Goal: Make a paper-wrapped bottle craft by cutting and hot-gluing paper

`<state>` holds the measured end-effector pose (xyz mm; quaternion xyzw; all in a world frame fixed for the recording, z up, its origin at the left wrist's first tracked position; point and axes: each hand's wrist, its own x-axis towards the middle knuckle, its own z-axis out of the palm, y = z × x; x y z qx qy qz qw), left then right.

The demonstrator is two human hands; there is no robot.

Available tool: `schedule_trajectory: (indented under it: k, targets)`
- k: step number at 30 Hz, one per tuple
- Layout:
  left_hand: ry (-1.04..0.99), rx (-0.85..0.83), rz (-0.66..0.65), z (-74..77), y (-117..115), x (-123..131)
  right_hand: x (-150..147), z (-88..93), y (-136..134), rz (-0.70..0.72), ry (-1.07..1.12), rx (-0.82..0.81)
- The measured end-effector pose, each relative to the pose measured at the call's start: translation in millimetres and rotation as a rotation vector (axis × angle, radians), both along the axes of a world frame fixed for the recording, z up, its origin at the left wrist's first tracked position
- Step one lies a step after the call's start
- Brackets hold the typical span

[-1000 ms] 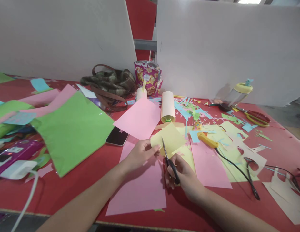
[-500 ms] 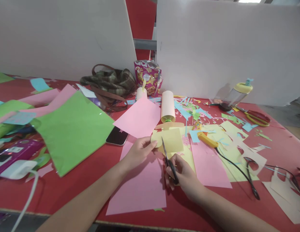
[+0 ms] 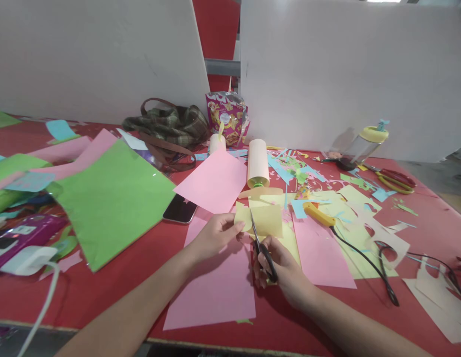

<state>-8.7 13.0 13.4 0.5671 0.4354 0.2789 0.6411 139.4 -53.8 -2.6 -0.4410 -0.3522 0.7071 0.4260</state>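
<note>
A piece of pale yellow paper (image 3: 266, 220) is pinched at its left edge between the thumb and fingers of my left hand (image 3: 221, 233). Black-handled scissors (image 3: 265, 258) are gripped in my right hand (image 3: 280, 267), their blades pointing up and meeting the paper close to my left fingertips. Whether the blades are fully closed is too small to tell. Beneath both hands lies a large pink sheet (image 3: 215, 292). Just beyond the yellow paper is a peach paper strip (image 3: 260, 193), and behind it a cream paper cylinder (image 3: 258, 161) stands upright.
A green sheet (image 3: 115, 203) and a phone (image 3: 179, 209) lie left. To the right are a yellow glue gun (image 3: 319, 214) with its black cable, paper scraps, a clear jar (image 3: 362, 148) and red-and-yellow-handled scissors (image 3: 396, 181). A snack bag (image 3: 227, 119) and plaid bag (image 3: 174, 124) sit behind.
The yellow paper has shifted and turned slightly between my hands. My left hand has moved a little to the right, and the scissors have tilted slightly.
</note>
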Motion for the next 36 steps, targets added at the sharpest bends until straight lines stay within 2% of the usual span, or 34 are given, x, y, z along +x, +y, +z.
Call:
schedule_trajectory:
  k: [7,12,16,25,28,33,36]
  targets:
    - [-0.007,0.027,0.052,1.3,2.3,-0.1,-0.5,3.7,-0.1,-0.029,-0.006,-0.029]
    - [0.067,0.18,0.118,2.9,5.7,-2.5,-0.5,2.9,0.7,-0.022,-0.029,-0.013]
    - [0.077,0.223,0.157,2.3,7.3,-4.0,-0.5,3.7,0.5,-0.011,-0.047,0.004]
    - [0.073,0.135,0.029,-5.2,4.6,-2.8,-1.8,-2.9,-1.1,0.026,0.001,0.024]
    - [0.056,0.131,0.033,-5.0,3.4,-2.3,-1.8,-6.1,-0.7,0.022,0.031,0.061]
    - [-0.057,-0.018,-0.047,-1.6,-2.3,0.1,-0.3,-7.3,-0.8,0.025,0.077,0.081]
    - [-0.048,-0.042,-0.071,-0.6,-3.5,0.0,1.0,-7.3,-1.5,0.022,0.062,0.075]
